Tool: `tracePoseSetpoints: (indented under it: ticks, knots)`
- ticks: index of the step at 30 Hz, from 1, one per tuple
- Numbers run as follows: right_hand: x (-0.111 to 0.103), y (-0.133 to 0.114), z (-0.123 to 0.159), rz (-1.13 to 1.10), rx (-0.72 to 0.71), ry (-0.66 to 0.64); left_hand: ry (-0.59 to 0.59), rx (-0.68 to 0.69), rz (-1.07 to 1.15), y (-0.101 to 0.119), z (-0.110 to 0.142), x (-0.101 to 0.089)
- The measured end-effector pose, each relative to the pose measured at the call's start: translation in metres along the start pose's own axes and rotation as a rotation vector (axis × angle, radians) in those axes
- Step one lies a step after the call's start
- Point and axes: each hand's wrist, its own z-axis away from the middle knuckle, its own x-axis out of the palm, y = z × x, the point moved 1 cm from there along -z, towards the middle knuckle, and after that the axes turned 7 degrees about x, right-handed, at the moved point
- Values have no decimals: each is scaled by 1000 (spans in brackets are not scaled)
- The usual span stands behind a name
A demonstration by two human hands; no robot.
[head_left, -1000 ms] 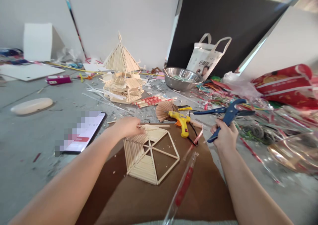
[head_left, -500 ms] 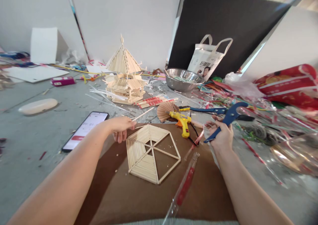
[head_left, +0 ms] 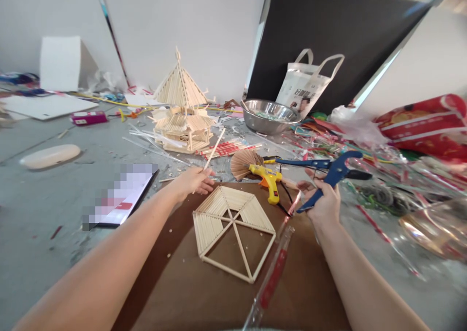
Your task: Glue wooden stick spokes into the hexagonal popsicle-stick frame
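Observation:
My left hand [head_left: 199, 181] is closed on a thin wooden stick [head_left: 214, 148], tilted up and to the right. Just below that hand, a hexagonal wooden stick frame [head_left: 251, 209] lies flat on a brown board [head_left: 175, 292]. Its upper and left sections are filled with rows of sticks, while the lower ones show the board. At the right, my right hand [head_left: 324, 199] is wrapped round a blue pliers-like tool [head_left: 333, 175]. Between the hands lies a yellow glue gun [head_left: 270, 181], beside a pleated brown paper fan [head_left: 242, 164].
A wooden stick pagoda [head_left: 182, 112] stands behind the board, with red-wrapped sticks [head_left: 229, 148] near its base. A phone [head_left: 124, 194] lies to the left. Further back are a metal bowl [head_left: 270, 119] and a white bag [head_left: 302, 87]. Plastic scraps [head_left: 386, 175] litter the right side.
The hexagonal frame has turned clockwise and shifted slightly right, so its filled sections now face upward. My left hand has moved right, with its stick steeper. The right hand has hardly moved.

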Motion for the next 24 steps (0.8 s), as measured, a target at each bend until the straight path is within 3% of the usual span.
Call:
tracePoseSetpoints:
  ticks: [5,9,12,17,22,24]
  knots:
    - [3,-2,2,-18,57,-15,104,191,-450,4,-2,-3]
    - [5,-6,4,-80,149,-112,204,368,-769,16,2,-2]
    - [9,-9,9,-53,233,-213,176,428,-772,25,9,5]
    - [18,-8,21,29,337,-345,26,423,-646,37,22,25]
    - [23,-3,31,26,409,-397,-158,466,-582,39,31,44]
    - [24,-2,33,1,429,-416,-175,471,-592,38,32,48]
